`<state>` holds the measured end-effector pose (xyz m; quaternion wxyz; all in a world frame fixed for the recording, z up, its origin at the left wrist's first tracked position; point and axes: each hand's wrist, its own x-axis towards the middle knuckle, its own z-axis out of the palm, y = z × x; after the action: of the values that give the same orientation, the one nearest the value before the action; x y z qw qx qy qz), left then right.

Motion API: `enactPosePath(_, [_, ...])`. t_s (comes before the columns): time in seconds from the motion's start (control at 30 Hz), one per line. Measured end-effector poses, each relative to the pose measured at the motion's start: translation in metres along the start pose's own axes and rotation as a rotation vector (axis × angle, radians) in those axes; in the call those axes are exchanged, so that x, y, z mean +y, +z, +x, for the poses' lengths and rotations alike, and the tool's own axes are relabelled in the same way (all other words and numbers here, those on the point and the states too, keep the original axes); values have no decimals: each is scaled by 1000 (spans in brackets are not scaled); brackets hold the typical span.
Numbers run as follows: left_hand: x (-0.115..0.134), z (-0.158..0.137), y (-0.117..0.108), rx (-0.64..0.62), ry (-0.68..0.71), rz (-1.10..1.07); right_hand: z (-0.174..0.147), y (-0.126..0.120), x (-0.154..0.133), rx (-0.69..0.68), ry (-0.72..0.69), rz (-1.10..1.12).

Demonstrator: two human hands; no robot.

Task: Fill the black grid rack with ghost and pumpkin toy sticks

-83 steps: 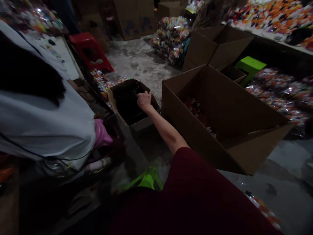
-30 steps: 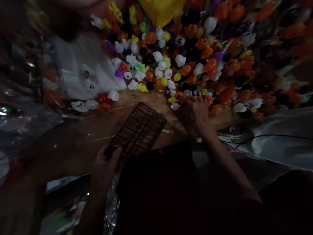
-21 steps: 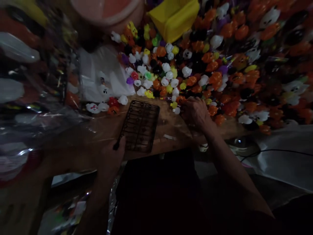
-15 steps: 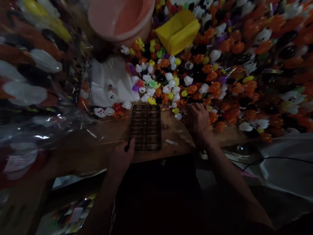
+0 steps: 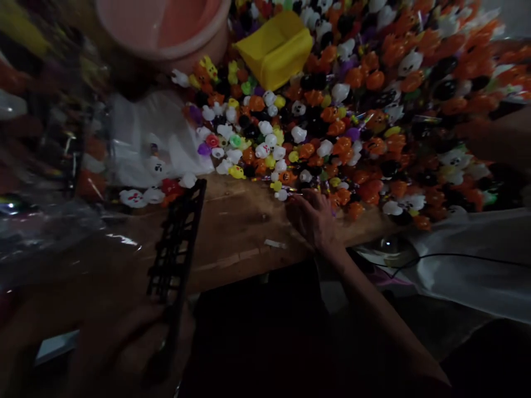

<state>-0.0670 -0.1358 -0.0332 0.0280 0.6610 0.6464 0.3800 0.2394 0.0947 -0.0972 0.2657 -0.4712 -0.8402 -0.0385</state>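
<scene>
In the head view, my left hand [image 5: 136, 338] has its fingers closed around the black grid rack [image 5: 177, 240], tilted on edge at eight o'clock. My right hand [image 5: 313, 222], at four o'clock, curls beside the toy heap [image 5: 342, 148] at one; I cannot tell whether its fingers grip anything.

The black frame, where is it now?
At left in the head view, the left hand holds the black frame, its far end near the red toy.
</scene>
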Motion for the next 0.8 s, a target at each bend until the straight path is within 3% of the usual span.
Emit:
enactPosePath(0.13, [31, 24, 64, -95, 325, 237, 42, -4, -9, -11, -15, -21])
enactPosePath(0.27, [41, 27, 120, -118, 328, 254, 89, 11, -28, -249, -97, 11])
enactPosePath(0.37, [28, 19, 127, -116, 392, 243, 106, 27, -37, -379, -93, 30])
enactPosePath(0.57, [14, 26, 129, 5, 364, 139, 104, 40, -33, -431, -168, 39])
enactPosePath(0.7, [19, 33, 137, 8, 402, 167, 102, 31, -35, -350, -201, 88])
enactPosePath(0.8, [22, 34, 137, -13, 398, 142, 112, 24, -30, -241, -191, 287])
